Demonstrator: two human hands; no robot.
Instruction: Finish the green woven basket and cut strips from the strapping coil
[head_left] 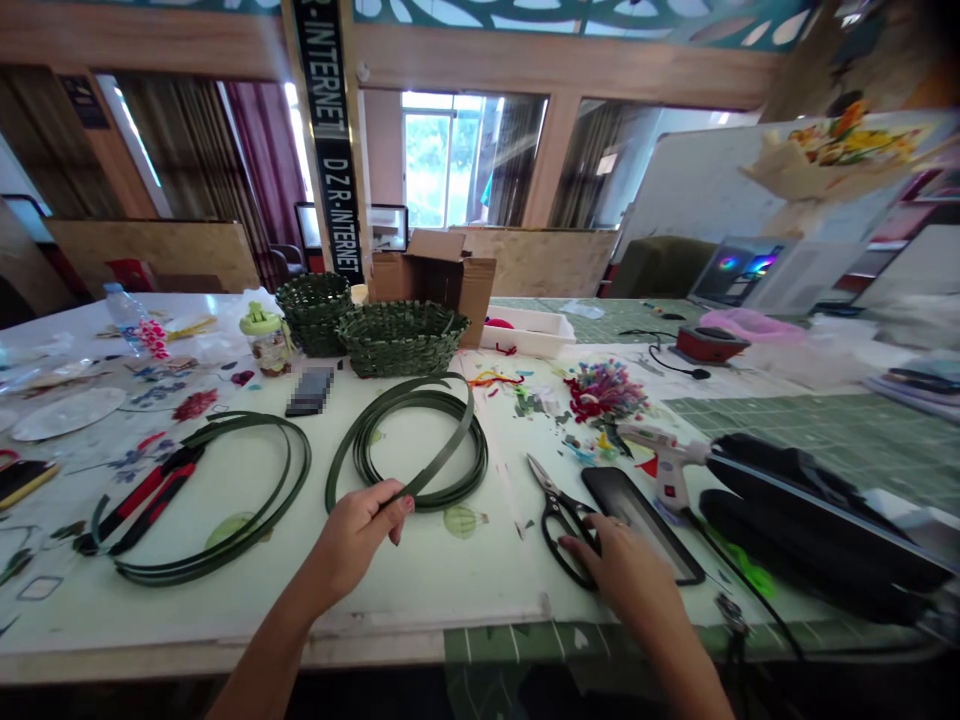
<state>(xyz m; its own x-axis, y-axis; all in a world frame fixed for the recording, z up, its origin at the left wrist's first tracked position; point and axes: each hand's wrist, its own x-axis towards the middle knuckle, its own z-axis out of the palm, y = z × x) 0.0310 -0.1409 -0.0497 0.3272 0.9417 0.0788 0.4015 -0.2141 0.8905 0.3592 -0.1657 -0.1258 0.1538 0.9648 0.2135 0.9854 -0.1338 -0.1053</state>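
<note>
Pinching a green plastic strap between thumb and fingers, the left hand is clamped firmly on its lower stretch, at the near edge of the strap's coil. From that grip the strap's long axis runs up and to the right, across the coil, ending near the coil's far side, so the left hand is clearly the nearer one. The right hand sits well apart, to the right of the coil, its fingers over the black handles of a pair of scissors; whether it grips them, you cannot tell. Beyond the coil sit two woven green baskets, left of it lies a second coil by red-handled pliers, and right of it, a hot glue gun.
</note>
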